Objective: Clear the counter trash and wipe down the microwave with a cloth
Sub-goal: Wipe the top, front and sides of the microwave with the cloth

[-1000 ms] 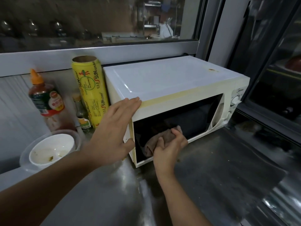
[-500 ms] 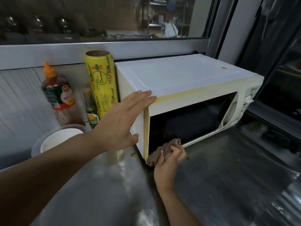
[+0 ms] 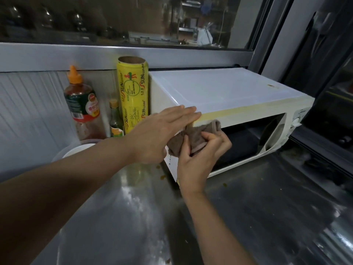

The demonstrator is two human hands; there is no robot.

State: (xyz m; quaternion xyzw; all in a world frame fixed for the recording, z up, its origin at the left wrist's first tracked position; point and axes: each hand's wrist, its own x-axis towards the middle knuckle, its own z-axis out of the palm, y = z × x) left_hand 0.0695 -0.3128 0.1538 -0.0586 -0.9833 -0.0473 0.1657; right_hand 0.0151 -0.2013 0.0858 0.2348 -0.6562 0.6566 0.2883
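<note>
A brown cloth [image 3: 193, 137] was clamped in the fingers of the right hand [image 3: 200, 159] and pressed against the upper left front corner of the white microwave [image 3: 219, 92] on the steel tabletop [image 3: 248, 217]. The left hand [image 3: 160, 136] was laid flat, fingers together, on that corner beside the cloth.

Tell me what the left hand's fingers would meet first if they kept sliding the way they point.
Nothing close: the left hand points right along the microwave top front edge, just above the cloth. That edge looks bare, though depth is uncertain.
</note>
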